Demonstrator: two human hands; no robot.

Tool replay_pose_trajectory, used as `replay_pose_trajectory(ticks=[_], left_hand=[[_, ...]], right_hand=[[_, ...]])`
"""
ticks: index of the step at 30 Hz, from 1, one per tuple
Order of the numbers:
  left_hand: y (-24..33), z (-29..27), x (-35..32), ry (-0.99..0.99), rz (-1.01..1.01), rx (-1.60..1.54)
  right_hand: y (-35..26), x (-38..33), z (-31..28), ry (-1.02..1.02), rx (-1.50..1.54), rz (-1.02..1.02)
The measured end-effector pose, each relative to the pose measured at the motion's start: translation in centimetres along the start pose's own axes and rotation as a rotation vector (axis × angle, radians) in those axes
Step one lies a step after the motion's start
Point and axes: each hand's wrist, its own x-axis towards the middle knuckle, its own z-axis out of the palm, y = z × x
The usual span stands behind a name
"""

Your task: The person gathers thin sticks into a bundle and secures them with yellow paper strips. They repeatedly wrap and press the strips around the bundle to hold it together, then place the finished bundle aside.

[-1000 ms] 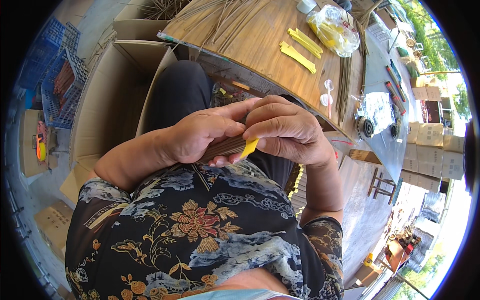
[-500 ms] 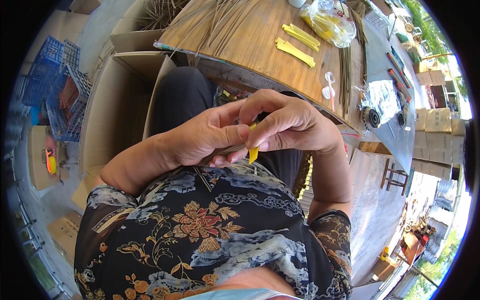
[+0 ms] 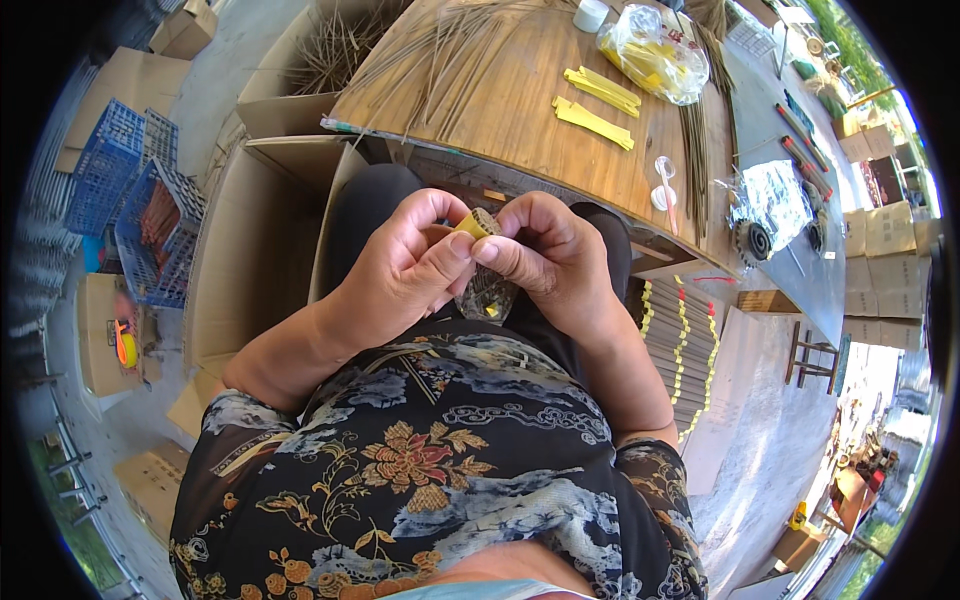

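In front of my lap, my left hand [image 3: 408, 255] is closed round a bundle of thin brown sticks [image 3: 486, 218]. A yellow paper band [image 3: 470, 227] wraps the bundle near its raised end, whose cut tips face up. My right hand [image 3: 545, 250] pinches at the other side of the band, thumb bent against it and fingers curled behind. The bundle's lower part is hidden by my hands. Beyond them on the wooden table lie two small piles of yellow strips [image 3: 594, 122] and loose long brown sticks [image 3: 455, 70].
The wooden table [image 3: 520, 130] holds a clear bag of yellow material [image 3: 655, 55] and a white spoon [image 3: 664, 170]. An open cardboard box [image 3: 250, 260] stands at my left, by blue crates [image 3: 160, 235]. Yellow-banded stick bundles [image 3: 675, 350] lie low at my right.
My hands have moved apart and up a little, turning the bundle's end upward. The yellow strip's loose tail, hanging below my fingers before, now lies wrapped round the sticks.
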Motion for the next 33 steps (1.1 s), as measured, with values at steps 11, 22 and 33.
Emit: replay_pose_trajectory(ticks=[11,22,33], left_hand=[[0.3,-0.7,0.2,-0.186,-0.018,-0.224],[0.2,-0.8,0.8,-0.384,-0.122,-0.429],[2.6,0.0,2.0,-0.294,0.228,0.464]], right_hand=[[1.1,0.0,0.1,-0.033,0.100,-0.201],[0.6,0.0,-1.0,-0.052,0.068,-0.227],[-0.9,0.6,-2.7,0.013,-0.268,-0.615]])
